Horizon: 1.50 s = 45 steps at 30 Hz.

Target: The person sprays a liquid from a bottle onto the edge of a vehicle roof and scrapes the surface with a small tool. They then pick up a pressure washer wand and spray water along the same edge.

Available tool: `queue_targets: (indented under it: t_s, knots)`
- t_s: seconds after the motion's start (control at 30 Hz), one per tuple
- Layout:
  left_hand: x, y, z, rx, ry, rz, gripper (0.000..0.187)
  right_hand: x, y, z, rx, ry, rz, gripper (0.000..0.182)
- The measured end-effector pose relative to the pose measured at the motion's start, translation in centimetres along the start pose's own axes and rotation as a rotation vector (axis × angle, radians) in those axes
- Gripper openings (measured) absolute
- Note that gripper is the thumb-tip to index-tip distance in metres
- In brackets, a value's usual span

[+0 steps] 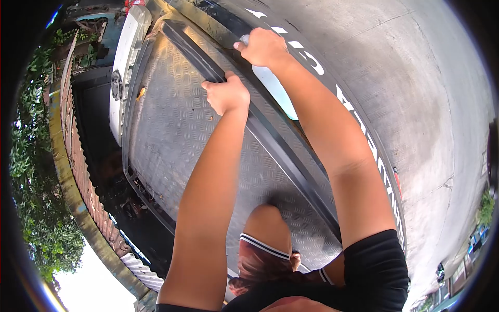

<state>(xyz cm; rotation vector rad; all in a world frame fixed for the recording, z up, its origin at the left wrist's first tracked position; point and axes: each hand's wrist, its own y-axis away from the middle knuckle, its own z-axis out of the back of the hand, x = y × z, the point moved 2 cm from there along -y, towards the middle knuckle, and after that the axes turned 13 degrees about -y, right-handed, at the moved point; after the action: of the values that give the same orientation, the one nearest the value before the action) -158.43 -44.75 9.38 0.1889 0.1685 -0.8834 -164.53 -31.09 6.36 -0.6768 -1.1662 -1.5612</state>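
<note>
My left hand (226, 94) is closed round a long dark metal bar (283, 153), which slants across the ribbed truck bed from upper left to lower right. Farther up and to the right, my right hand (264, 48) is wrapped round what looks like a spray bottle (276, 89). Its whitish top pokes out past my fingers, and its pale-blue body lies partly behind my forearm. The bottle is over the dark side panel beside the bar. My bent knee (267, 229) is on the bed floor below the bar.
The patterned bed floor (176, 114) carries a few small bits of debris. A white panel (127, 73) stands at its left edge. Large white letters (351, 106) run along the vehicle's outer side, above grey concrete (426, 104). A corrugated sheet roof (83, 171) and foliage are at far left.
</note>
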Motion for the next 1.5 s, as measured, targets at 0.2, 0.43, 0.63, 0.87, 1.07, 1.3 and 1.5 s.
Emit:
queue_targets:
  t_s: [0.2,0.43,0.63,0.87,1.07,1.3,1.5]
  knots:
    - [0.0,0.0,-0.1,0.034,0.025,-0.024,0.054,-0.2,-2.2,-0.3,0.031,-0.021,-0.092,0.058]
    - [-0.5,0.5,0.7,0.049,0.066,-0.005,0.054,1.4,-5.1,-0.1,-0.030,-0.061,-0.026,0.057]
    - [-0.2,0.4,0.9,0.083,0.078,-0.007,0.057,6.5,-9.4,0.1,-0.116,-0.037,0.069,0.056]
    - [0.1,0.1,0.4,0.136,0.072,-0.017,0.064,10.1,-14.1,-1.2,-0.118,0.035,0.050,0.055]
    - [0.5,0.0,-0.1,0.174,0.092,0.002,0.067,10.7,-16.0,-3.0,-0.034,0.135,-0.038,0.057]
    - [0.0,-0.1,0.6,0.284,0.045,0.045,0.064,8.9,-11.7,-3.7,0.030,0.207,-0.177,0.052]
    - [0.0,-0.1,0.0,0.272,0.009,0.053,0.059,5.9,-8.2,-4.1,-0.001,0.197,-0.136,0.052]
